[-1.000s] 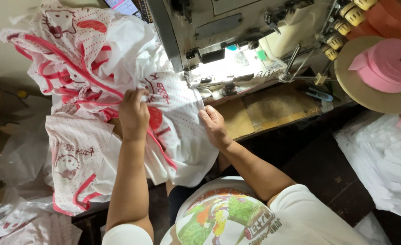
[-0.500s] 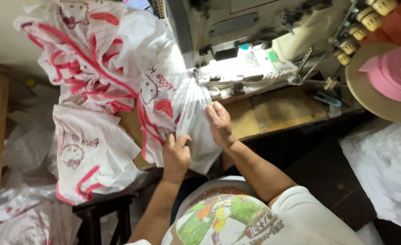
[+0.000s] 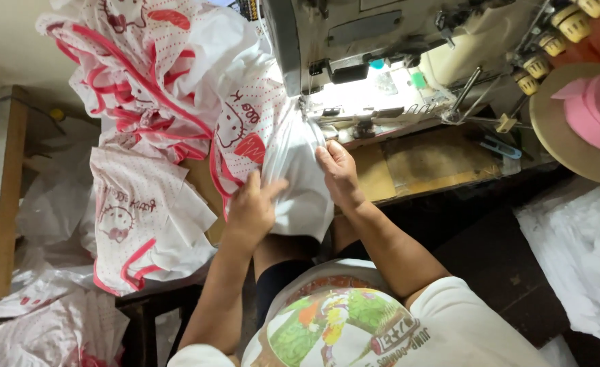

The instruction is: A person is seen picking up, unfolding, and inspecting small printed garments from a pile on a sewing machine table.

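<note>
A person seated at an industrial sewing machine (image 3: pixel 381 47) gathers a white garment (image 3: pixel 293 170) just below the machine's lit needle area. The left hand (image 3: pixel 252 207) pinches a fold of the cloth, fingers closed on it, at the near-left of the machine; the right hand (image 3: pixel 339 173) clamps the same piece from the other side, thumb and fingers shut on the fabric. The step in hand looks like lining up an edge to feed under the presser foot; the next move likely calls for flattening the bunched cloth and sliding its top edge squarely toward the needle. The garment runs lengthwise from the needle down toward the person's lap, its upper end pointing at the machine. Left of the machine lies a heap of white pieces with pink trim (image 3: pixel 144 88); to its right sits a roll of pink binding tape (image 3: pixel 595 112).
</note>
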